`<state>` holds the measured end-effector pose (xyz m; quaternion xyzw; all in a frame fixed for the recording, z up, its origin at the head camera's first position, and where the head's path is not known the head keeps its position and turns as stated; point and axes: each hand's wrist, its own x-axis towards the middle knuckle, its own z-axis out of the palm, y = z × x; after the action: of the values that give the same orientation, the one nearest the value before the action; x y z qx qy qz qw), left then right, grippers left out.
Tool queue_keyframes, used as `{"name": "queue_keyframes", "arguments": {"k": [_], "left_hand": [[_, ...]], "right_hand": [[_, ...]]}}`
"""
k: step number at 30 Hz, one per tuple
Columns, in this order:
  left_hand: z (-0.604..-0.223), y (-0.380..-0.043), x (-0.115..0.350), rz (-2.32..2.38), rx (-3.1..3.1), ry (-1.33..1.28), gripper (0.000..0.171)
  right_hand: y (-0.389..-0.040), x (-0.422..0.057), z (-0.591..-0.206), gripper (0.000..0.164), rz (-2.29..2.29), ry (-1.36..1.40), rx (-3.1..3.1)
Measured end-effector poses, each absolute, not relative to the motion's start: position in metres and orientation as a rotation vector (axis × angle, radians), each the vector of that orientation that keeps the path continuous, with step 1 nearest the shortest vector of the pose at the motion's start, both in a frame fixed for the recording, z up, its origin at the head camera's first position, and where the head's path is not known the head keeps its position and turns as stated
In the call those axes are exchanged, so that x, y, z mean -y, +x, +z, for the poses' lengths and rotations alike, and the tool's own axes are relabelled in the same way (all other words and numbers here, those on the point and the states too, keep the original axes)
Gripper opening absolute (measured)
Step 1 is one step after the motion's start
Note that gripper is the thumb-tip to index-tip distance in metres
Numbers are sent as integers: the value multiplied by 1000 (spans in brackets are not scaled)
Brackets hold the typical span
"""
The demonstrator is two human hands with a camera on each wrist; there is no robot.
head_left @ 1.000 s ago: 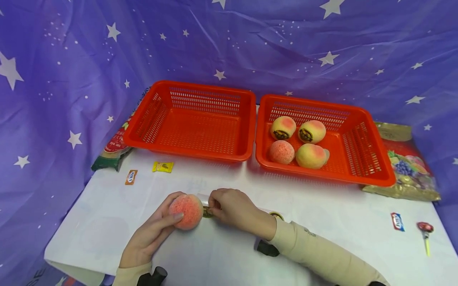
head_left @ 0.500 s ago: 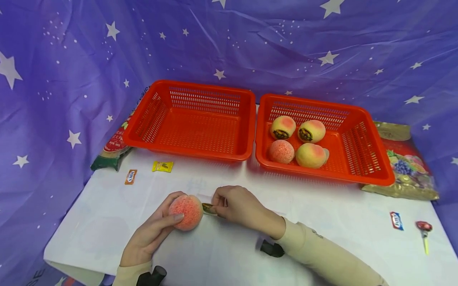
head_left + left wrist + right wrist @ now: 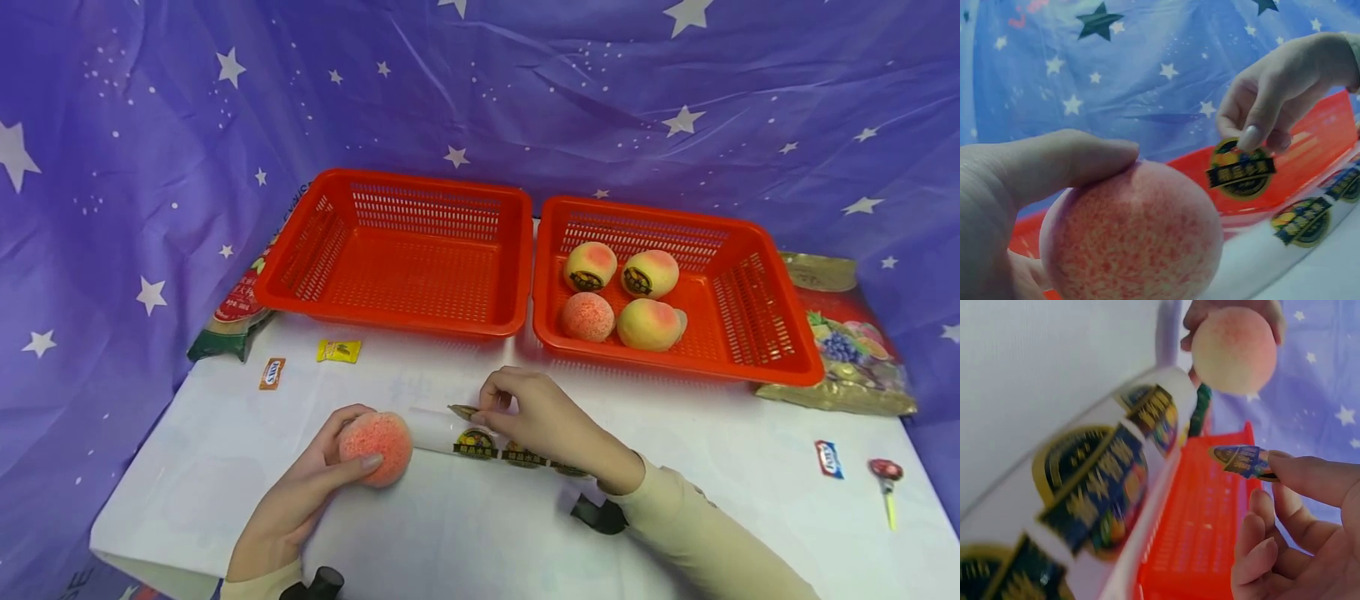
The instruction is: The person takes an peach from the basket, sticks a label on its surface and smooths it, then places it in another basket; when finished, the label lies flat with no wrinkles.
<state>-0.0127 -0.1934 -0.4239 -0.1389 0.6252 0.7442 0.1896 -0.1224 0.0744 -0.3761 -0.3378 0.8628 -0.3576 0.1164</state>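
A pink, round peach [image 3: 377, 446] sits in my left hand [image 3: 300, 492], gripped with the thumb across its near side. In the left wrist view the peach [image 3: 1135, 237] fills the lower middle. My right hand [image 3: 543, 417] pinches a small black-and-gold fruit sticker [image 3: 1242, 169] between thumb and fingertips. The sticker [image 3: 1244, 461] hangs apart from the peach. Below the right hand, a white backing strip [image 3: 435, 433] with several round stickers [image 3: 476, 444] lies on the table, its right part under the wrist.
Behind stand two red baskets; the left basket [image 3: 420, 312] holds nothing visible. In the right basket [image 3: 750, 358] are several peaches [image 3: 651, 325], two with visible stickers. Small candies [image 3: 339, 351], a lollipop [image 3: 887, 471] and a fruit-print bag [image 3: 855, 350] lie around.
My right hand has moved right and slightly up with the sticker, away from the peach. The sticker strip beneath has come into view. The left hand with the peach has shifted slightly left.
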Motion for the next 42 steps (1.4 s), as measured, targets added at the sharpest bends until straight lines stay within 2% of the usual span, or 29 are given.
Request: {"name": "queue_keyframes", "arguments": {"k": [5, 10, 14, 18, 26, 42], "left_hand": [[-415, -11, 198, 2236, -1814, -230, 62], [-399, -20, 183, 2476, -1497, 16, 56], [-390, -30, 163, 2547, -1296, 112, 55], [-388, -39, 141, 2552, -1253, 69, 54], [-388, -51, 101, 2432, -1334, 16, 64], [-399, -58, 77, 2394, -1206, 200, 47]], "right_hand": [[-124, -87, -364, 14, -1067, -894, -2556], [-126, -96, -352, 13, -1179, -821, -2570], [-124, -103, -341, 13, -1284, -763, -2576], [-119, -110, -327, 14, -1377, -755, -2539], [-104, -118, -307, 13, -1557, -768, -2340], [-95, -123, -315, 8, -1525, -752, -2240]]}}
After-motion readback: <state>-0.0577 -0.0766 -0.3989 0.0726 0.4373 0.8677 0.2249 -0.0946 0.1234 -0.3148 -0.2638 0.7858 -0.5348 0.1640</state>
